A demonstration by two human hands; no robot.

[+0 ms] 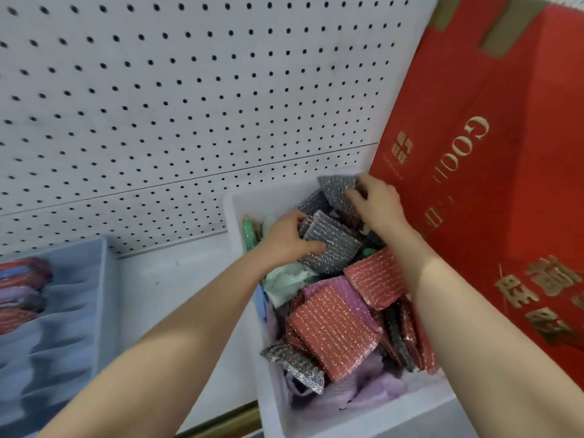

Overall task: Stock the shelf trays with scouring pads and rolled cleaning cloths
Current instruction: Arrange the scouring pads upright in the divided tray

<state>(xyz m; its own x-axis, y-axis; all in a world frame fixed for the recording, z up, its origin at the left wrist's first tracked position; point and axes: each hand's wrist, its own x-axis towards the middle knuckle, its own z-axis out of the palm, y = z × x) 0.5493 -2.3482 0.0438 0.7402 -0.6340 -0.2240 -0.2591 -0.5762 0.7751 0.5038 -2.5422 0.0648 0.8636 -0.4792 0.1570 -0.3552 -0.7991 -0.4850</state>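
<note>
Blue tray (104, 279): far left on the shelf (177, 279), with some bright things lying in its slots; too blurry to name them.
Left hand (284, 238): curled around a gray scouring pad (331, 245) in the middle of the white tray (234, 213), thumb on the pad.
Right hand (379, 203): fingers bent on another gray pad (336, 184) at the back of the same tray.
Other pads: red pads (331, 330) and soft purple cloths (366, 396) lie in a messy pile nearer the camera.
Red box (493, 184): stands just beside the white tray, on the right.
Step now: I think the hands are sorting the gray pads.
Next move: probably stand these pads up neatly in a row, without knocking the pile.
</note>
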